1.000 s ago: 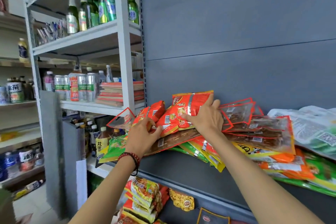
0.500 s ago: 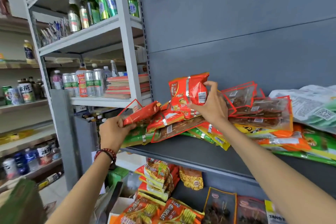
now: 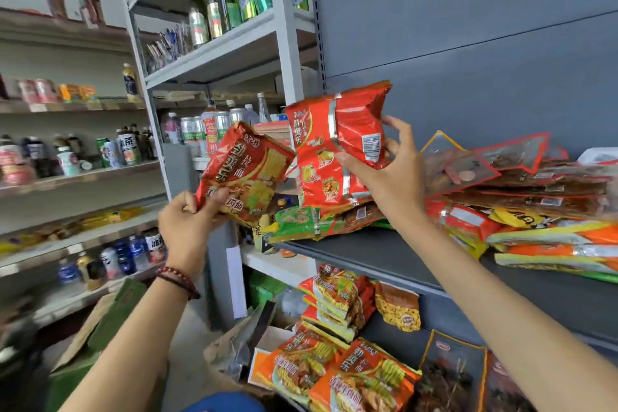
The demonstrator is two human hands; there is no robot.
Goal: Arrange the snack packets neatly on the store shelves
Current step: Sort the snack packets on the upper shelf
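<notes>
Sorting barely begun: the left hand (image 3: 187, 227) grips one red noodle packet (image 3: 245, 174), the right hand (image 3: 389, 174) several red packets (image 3: 337, 144), above a jumbled shelf (image 3: 378, 254).

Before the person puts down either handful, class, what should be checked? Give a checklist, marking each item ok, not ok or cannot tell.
1. Left hand grips the orange noodle packet by its lower corner: ok.
2. Right hand has fingers and thumb round the red packets: ok.
3. How many red packets it holds: cannot tell.
4. Bare room at the front of the grey shelf: ok.
5. Pile on that shelf neat: not ok; the green packet and clear red-edged packets lie overlapped and askew.
6. Matching noodle packets found: ok, a stack sits on the shelf below.
</notes>
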